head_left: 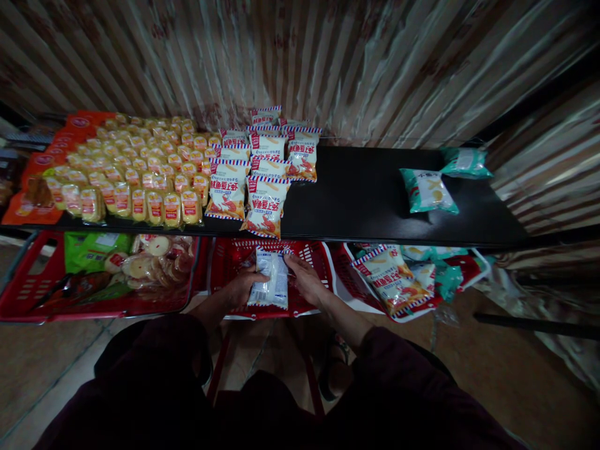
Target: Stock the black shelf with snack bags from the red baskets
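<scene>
Over the middle red basket (319,269), a snack bag (270,280) with a striped edge shows its pale printed back. My left hand (244,284) grips the bag's left side, and my right hand (302,275) holds its upper right edge. Just beyond, on the black shelf (347,200), several matching shrimp snack bags (266,203) stand upright in rows, their fronts facing me. In the basket to the right lie more bags, with one shrimp snack bag (384,278) on top of teal ones.
Rows of small wrapped yellow cakes (140,169) and orange packs (42,162) fill the shelf's left. Two teal snack bags (429,190) lie at its right. A red basket (19,287) of round biscuits (159,259) sits at left. A pleated curtain (300,69) hangs behind.
</scene>
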`<action>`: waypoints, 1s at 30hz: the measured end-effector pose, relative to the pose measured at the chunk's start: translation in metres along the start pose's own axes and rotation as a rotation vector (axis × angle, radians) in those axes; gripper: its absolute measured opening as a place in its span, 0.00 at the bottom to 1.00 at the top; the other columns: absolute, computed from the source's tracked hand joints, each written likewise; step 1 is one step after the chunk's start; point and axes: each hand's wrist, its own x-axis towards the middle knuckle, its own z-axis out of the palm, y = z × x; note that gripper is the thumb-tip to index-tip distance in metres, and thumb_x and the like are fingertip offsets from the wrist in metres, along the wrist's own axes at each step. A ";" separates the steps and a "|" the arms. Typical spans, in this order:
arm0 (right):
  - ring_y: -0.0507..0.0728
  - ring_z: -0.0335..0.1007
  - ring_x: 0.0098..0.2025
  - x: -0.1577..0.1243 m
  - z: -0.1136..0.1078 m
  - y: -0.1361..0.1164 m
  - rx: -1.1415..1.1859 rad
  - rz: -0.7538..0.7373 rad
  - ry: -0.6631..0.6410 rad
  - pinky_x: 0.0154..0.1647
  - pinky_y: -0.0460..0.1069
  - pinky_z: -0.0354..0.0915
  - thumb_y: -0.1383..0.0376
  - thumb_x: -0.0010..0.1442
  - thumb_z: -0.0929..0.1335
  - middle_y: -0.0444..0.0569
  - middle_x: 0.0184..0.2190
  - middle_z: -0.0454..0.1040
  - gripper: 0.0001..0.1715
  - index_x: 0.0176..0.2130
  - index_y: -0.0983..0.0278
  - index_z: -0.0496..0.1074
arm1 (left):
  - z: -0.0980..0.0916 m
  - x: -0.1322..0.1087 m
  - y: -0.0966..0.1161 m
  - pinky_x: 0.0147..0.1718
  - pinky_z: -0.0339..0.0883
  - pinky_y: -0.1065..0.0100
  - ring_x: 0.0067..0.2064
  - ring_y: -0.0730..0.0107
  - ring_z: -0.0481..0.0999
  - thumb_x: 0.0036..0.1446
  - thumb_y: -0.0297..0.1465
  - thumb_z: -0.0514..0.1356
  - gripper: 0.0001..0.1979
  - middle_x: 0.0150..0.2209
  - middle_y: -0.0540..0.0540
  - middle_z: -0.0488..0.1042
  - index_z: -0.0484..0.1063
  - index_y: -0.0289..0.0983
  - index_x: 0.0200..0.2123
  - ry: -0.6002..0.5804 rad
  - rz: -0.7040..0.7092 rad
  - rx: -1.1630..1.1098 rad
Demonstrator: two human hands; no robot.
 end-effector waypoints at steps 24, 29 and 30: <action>0.49 0.65 0.25 0.006 -0.004 -0.010 0.108 0.082 0.055 0.26 0.45 0.58 0.59 0.32 0.78 0.39 0.21 0.73 0.19 0.22 0.64 0.71 | -0.002 -0.003 0.000 0.32 0.67 0.66 0.32 0.63 0.77 0.33 0.23 0.64 0.31 0.36 0.44 0.77 0.69 0.35 0.48 -0.058 0.008 0.183; 0.49 0.64 0.24 0.009 -0.005 -0.008 0.097 0.080 0.075 0.22 0.44 0.56 0.58 0.31 0.78 0.39 0.19 0.72 0.20 0.22 0.64 0.69 | 0.000 -0.004 0.000 0.32 0.68 0.65 0.32 0.61 0.78 0.35 0.22 0.63 0.33 0.35 0.44 0.78 0.67 0.36 0.51 -0.063 -0.019 0.147; 0.49 0.63 0.23 0.008 -0.005 -0.008 0.093 0.079 0.072 0.21 0.44 0.55 0.58 0.31 0.78 0.39 0.19 0.72 0.20 0.22 0.64 0.69 | 0.000 -0.004 0.001 0.32 0.68 0.64 0.32 0.61 0.78 0.35 0.22 0.63 0.33 0.34 0.45 0.78 0.68 0.36 0.51 -0.059 -0.029 0.138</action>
